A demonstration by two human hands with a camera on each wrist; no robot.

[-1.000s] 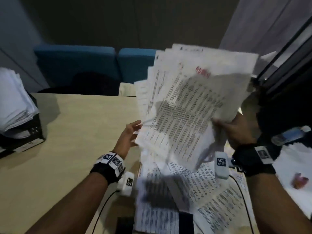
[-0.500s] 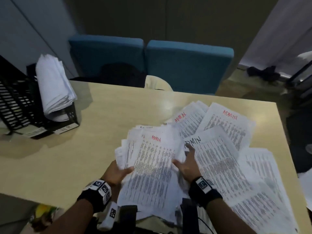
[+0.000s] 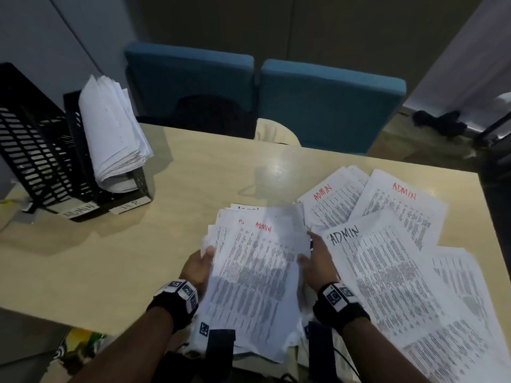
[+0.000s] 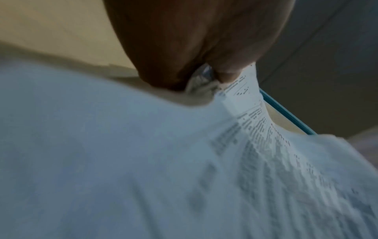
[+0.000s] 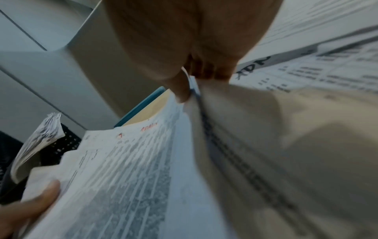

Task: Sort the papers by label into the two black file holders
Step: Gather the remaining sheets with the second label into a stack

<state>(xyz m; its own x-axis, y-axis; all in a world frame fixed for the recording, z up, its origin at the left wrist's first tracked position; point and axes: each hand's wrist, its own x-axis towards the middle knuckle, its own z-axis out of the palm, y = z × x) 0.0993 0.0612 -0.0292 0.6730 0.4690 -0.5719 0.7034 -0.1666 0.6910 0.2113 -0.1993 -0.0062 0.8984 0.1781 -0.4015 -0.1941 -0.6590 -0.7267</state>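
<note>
From the head view, the left hand and right hand clamp opposite edges of an ADMIN-topped stack, likely squaring it for filing. Both file holders stand far left of the hands on the table.

Left wrist: fingers pinch the sheets.

Right wrist: the thumb presses the edge.

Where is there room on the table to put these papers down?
Bare table lies between the file holders and the held stack, and ahead toward the blue chairs. The right side is crowded with loose ADMIN sheets.
</note>
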